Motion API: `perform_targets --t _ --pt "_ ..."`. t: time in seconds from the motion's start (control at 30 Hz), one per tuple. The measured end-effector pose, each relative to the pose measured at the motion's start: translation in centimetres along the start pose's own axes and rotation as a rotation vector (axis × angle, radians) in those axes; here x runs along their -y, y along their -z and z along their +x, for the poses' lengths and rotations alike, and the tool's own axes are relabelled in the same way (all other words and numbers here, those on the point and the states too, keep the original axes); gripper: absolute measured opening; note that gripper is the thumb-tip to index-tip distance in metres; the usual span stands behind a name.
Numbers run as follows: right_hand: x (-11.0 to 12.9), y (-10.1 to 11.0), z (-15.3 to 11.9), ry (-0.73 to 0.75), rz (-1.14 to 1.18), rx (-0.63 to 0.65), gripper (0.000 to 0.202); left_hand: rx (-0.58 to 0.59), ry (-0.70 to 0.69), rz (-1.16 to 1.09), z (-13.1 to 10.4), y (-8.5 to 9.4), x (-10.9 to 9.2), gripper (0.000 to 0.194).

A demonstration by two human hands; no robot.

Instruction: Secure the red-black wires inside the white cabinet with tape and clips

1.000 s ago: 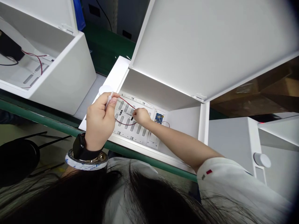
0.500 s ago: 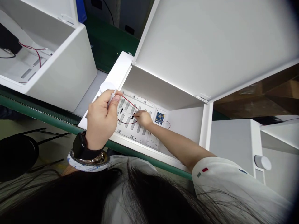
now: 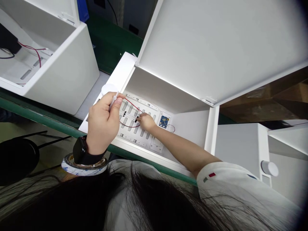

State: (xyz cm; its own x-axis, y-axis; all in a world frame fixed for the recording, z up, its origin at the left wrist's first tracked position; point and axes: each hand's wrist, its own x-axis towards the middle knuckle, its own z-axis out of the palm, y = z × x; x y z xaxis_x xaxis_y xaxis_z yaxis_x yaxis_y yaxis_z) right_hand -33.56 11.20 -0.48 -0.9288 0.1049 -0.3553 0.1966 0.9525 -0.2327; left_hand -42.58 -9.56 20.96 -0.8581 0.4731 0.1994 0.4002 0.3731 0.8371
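My left hand (image 3: pixel 103 120) is closed above the near left corner of a white box (image 3: pixel 166 93), with a slim white piece (image 3: pixel 115 98) between thumb and fingers. From its fingertips a thin red wire (image 3: pixel 132 104) runs into the box to my right hand (image 3: pixel 147 122). The right fingers are pinched on the wire, low over a white slotted plate (image 3: pixel 125 133); their tips are partly hidden. A darker wire (image 3: pixel 130 126) loops below. To the right of that hand sits a blue circuit board (image 3: pixel 164 121) with its own thin wire.
The box's large lid (image 3: pixel 204 48) stands raised at the back. Another open white box (image 3: pixel 64 70), holding a black part (image 3: pixel 8 40) and red wires, is on the left. A box with a white knob (image 3: pixel 269 168) is on the right. A black stool (image 3: pixel 19 160) stands lower left.
My left hand has shifted slightly left, still gripping the white piece, and the tape roll on its wrist has tilted. My right hand stays almost in place at the plate.
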Motion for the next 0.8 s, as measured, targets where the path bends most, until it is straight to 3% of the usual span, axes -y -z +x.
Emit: perform_targets --t 0.27,0.6,0.8 --pt "0.5 1.2 0.7 0.028 -0.034 0.028 0.034 0.026 0.022 0.000 0.0 0.0 0.1 0.026" --pt "1.9 2.6 1.1 0.206 -0.355 0.165 0.036 0.021 0.049 0.020 -0.1 -0.1 0.0 0.026" --pt "0.3 3.4 -0.6 0.191 -0.390 0.220 0.039 0.014 0.036 0.011 -0.2 0.0 0.1 0.025"
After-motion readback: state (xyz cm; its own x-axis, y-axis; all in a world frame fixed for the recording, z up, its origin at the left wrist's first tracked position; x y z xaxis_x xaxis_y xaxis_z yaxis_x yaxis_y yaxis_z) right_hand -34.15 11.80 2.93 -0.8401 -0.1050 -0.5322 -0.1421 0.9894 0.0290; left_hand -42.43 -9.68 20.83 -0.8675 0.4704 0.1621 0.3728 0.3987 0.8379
